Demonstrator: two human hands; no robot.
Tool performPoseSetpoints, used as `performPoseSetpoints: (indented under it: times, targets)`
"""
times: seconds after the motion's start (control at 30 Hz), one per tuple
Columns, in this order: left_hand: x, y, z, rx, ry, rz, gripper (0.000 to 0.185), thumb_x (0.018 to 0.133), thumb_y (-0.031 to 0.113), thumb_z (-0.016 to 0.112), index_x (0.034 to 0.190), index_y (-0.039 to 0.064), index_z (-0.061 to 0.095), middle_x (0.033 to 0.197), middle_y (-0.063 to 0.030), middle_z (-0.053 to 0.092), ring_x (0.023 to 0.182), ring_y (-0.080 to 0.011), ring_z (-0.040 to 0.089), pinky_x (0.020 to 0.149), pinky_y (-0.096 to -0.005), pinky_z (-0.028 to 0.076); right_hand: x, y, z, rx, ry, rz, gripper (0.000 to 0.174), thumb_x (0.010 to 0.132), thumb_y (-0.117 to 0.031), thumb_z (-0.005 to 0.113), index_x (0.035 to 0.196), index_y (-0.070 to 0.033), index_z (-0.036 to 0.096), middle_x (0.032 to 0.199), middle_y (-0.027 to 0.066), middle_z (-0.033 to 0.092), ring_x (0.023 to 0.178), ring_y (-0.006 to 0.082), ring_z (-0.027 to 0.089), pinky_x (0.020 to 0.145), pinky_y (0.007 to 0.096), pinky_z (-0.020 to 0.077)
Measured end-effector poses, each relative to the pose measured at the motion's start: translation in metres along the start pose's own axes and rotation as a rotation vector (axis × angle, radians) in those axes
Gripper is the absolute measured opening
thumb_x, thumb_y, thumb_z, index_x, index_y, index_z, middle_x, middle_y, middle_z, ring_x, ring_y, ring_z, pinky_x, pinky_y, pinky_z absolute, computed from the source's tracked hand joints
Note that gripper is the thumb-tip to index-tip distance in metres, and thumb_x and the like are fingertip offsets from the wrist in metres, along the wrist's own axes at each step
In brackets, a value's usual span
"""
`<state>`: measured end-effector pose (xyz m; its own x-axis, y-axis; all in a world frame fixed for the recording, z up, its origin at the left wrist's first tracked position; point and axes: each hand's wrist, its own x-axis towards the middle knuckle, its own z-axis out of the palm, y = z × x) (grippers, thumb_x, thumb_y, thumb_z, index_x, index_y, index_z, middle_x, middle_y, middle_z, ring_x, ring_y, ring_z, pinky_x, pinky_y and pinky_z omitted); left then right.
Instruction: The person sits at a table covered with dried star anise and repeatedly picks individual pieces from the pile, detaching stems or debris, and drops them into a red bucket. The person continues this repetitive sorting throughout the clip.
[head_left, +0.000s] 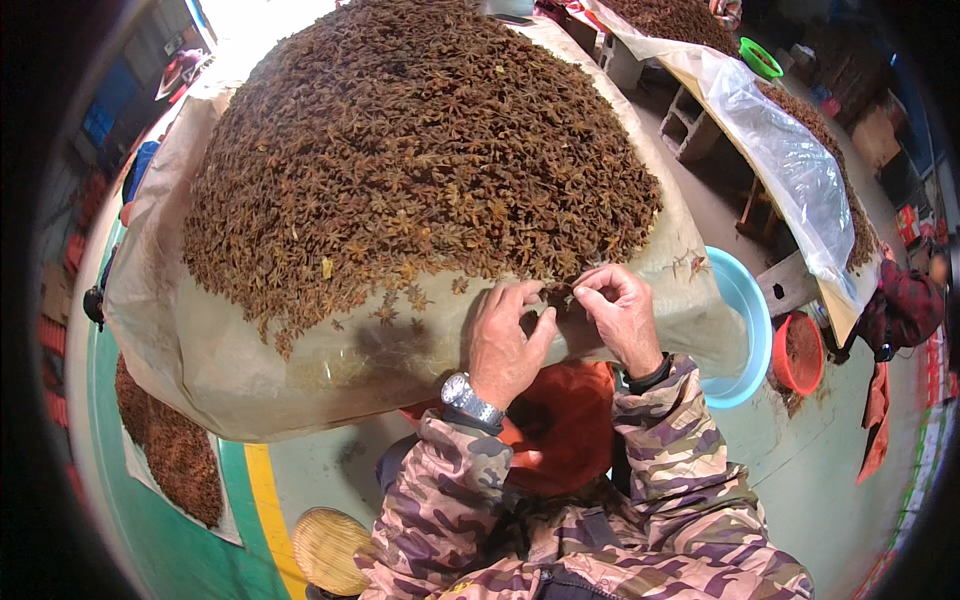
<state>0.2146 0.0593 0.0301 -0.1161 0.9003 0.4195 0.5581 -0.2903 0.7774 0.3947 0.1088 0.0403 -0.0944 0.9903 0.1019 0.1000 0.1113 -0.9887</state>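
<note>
A broad heap of dried star anise (427, 150) lies on a plastic-sheeted table (247, 382) before me. My left hand (510, 337), with a metal wristwatch (469, 397) at its wrist, is at the heap's near edge, thumb and fingers apart. To its right, the thumb and forefinger of my right hand (615, 311) come together at the edge of the pile. Dark star anise pieces (557, 291) lie between the two hands; whether the right fingertips pinch one is too small to tell. Below the hands, a red cloth or bag (566, 435) spreads over my lap.
A light blue basin (759, 322) stands right of the table, near a red basin (798, 352) with brown bits. Another sheeted table (795, 157) on concrete blocks (690, 127) bears more heaps. A person in a plaid sleeve (907, 300) is at right. A woven round stool (330, 551) is at lower left.
</note>
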Motion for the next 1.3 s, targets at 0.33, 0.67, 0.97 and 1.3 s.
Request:
performPoseSetpoints:
  times: [0.33, 0.67, 0.97, 1.3]
  targets:
    - [-0.003, -0.003, 0.012, -0.559, -0.11, -0.297, 0.016, 0.102, 0.007, 0.073, 0.116, 0.0, 0.072, 0.093, -0.0026, 0.073, 0.084, -0.0094, 0.067, 0.077, -0.0271, 0.056, -0.013, -0.009, 0.007, 0.02, -0.072, -0.11, 0.009, 0.095, -0.002, 0.076, 0.09, -0.001, 0.068, 0.094, 0.0046, 0.073, 0.087, 0.0108, 0.065, 0.08, 0.0288, 0.0539]
    - [-0.003, 0.009, 0.003, -0.293, -0.123, -0.193, 0.013, 0.093, 0.002, 0.074, 0.105, 0.001, 0.069, 0.08, -0.0026, 0.071, 0.075, -0.0086, 0.068, 0.069, -0.0277, 0.056, 0.006, 0.009, -0.012, -0.021, 0.346, -0.166, 0.007, 0.1, -0.006, 0.073, 0.096, -0.004, 0.067, 0.083, 0.0021, 0.07, 0.064, 0.0074, 0.062, 0.061, 0.0263, 0.0521]
    - [0.002, 0.002, -0.003, 0.102, -0.054, -0.125, 0.019, 0.089, 0.013, 0.081, 0.101, 0.005, 0.069, 0.074, -0.008, 0.066, 0.067, -0.0272, 0.065, 0.067, -0.04, 0.053, 0.022, 0.015, -0.061, -0.031, 0.461, 0.008, 0.015, 0.1, -0.011, 0.075, 0.111, -0.001, 0.074, 0.09, 0.0015, 0.071, 0.072, 0.0077, 0.063, 0.063, 0.0236, 0.0519]
    - [-0.002, -0.002, 0.001, 0.171, -0.037, 0.04, 0.025, 0.085, 0.013, 0.084, 0.106, 0.006, 0.073, 0.095, -0.0109, 0.066, 0.096, -0.0346, 0.064, 0.086, -0.046, 0.053, -0.009, 0.006, -0.013, -0.726, -0.092, -0.315, 0.011, 0.091, -0.008, 0.077, 0.101, -0.006, 0.074, 0.1, 0.0159, 0.068, 0.091, 0.0392, 0.07, 0.079, 0.0462, 0.0568]
